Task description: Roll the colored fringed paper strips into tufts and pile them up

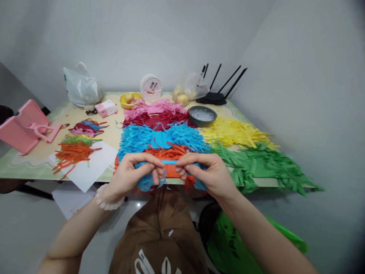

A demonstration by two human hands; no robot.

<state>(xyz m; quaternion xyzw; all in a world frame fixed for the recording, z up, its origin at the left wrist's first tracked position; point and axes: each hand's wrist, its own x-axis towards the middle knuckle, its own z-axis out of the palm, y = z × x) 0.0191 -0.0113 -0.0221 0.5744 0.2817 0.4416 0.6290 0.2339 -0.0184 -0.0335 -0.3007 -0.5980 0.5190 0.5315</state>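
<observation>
My left hand (134,172) and my right hand (203,172) are both closed in a pinch on a blue fringed paper strip (169,163), held stretched between them at the table's near edge. Under it lies an orange fringed paper piece (168,153). Behind that spread blue fringed paper (159,137), dark red fringed paper (159,119) and pink fringed paper (155,107). A bead bracelet (106,201) circles my left wrist.
Yellow fringed paper (236,132) and green fringed paper (262,164) lie at the right. A grey bowl (202,115), a black router (215,97), a white container (150,86), a yellow fruit bowl (129,99), a plastic bag (81,88), mixed paper strips (74,146) and a pink stand (27,125) are on the table (37,160).
</observation>
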